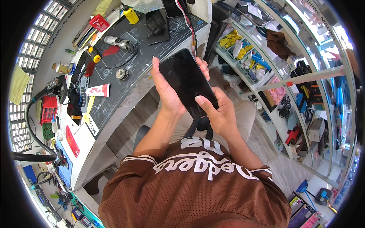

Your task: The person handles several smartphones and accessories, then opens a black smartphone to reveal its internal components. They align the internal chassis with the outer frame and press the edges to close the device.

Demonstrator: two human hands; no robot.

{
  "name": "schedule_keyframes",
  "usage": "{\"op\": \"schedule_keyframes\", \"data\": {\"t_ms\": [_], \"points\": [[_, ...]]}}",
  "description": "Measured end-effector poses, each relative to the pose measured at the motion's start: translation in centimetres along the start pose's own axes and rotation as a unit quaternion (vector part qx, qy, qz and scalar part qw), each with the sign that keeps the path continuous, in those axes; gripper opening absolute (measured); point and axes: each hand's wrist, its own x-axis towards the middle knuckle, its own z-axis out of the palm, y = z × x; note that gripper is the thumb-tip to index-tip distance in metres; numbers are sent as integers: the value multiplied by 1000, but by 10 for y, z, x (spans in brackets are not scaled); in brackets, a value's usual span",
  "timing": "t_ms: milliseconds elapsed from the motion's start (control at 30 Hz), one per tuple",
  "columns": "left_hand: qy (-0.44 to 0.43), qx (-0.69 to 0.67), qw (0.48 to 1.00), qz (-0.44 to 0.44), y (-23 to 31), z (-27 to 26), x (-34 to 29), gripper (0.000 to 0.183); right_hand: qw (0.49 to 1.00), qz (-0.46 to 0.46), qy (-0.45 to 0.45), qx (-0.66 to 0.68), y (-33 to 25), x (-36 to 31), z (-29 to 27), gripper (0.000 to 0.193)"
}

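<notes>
A black smartphone (187,78) with a dark screen is held up between my two hands, over my lap and off the bench's edge. My left hand (167,91) supports its left side, with the thumb along the edge and fingertips showing past the far right edge. My right hand (220,112) grips the near right corner, its thumb lying on the glass. On the bench to the left lie a white and red tube (98,91), a yellow spatula-like tool (89,108) and a small round metal container (121,74).
A dark printed work mat (131,85) covers the bench. Another dark phone (157,27), a yellow bottle (130,14) and a red bottle (99,23) stand or lie toward the back. Glass shelves (315,74) with bins and small parts line the right. A black flexible arm (32,125) curves at far left.
</notes>
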Motion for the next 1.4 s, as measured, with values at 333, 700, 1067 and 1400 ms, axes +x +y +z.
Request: {"op": "schedule_keyframes", "data": {"t_ms": [333, 700, 1067, 1400], "points": [[86, 6, 996, -10, -4, 12, -2, 97, 999, 44, -7, 15, -2, -3, -4, 30], [88, -44, 995, -24, 6, 12, 1, 88, 994, 18, 10, 105, 19, -16, -22, 31], [86, -8, 996, 4, 15, 7, -16, 90, 995, 8, 0, 100, 41, -27, -42, 34], [91, 3, 996, -11, 10, 6, -17, 92, 996, 9, 0, 94, 36, -27, -43, 33]]}}
